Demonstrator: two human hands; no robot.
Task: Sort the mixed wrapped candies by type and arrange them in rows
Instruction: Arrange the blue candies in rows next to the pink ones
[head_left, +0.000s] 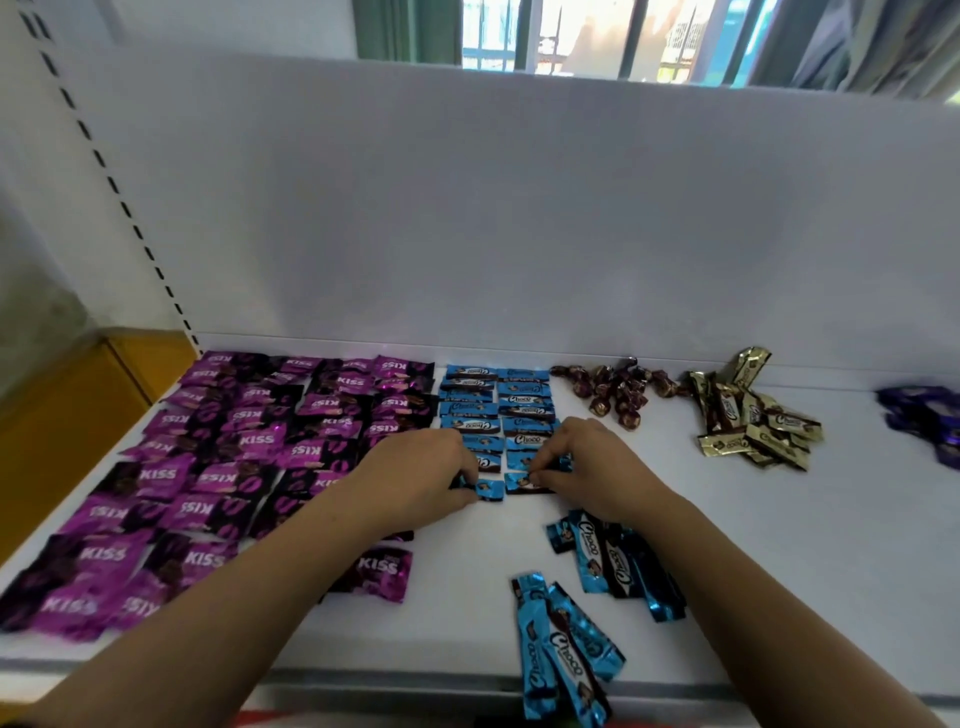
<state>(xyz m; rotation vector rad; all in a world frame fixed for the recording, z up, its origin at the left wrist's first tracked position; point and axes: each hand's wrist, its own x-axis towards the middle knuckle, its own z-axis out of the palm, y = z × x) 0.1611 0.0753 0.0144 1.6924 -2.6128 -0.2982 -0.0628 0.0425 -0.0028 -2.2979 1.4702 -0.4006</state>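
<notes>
**Blue rows half laid, three heaps untouched**

Head view: on the white shelf (779, 545) the purple KISS candies (249, 441) fill the left side in rough rows, some overlapping, with one stray KISS candy (379, 569) lying apart near the front. Just beside them, two blue Choco columns (498, 405) run from the back panel toward the person. The left hand (415, 478) pinches the left-column candy (488, 488) at the near end of its column, fingers curled round it. The right hand (582, 462) pinches the right-column candy (524, 480) with its fingertips, the two pieces lying side by side on the shelf.

By my reading, the purple type is nearly done and the blue is mid-way. A loose blue cluster (613, 561) lies under the right forearm, and a front blue bunch (561, 654) hangs at the shelf's front edge, both not yet placed. The brown twist candies (618, 389), the gold candies (753, 421) and the dark violet candies (930, 421) at the right edge sit in separate heaps: sorted by type, it seems, but not yet laid in rows.
</notes>
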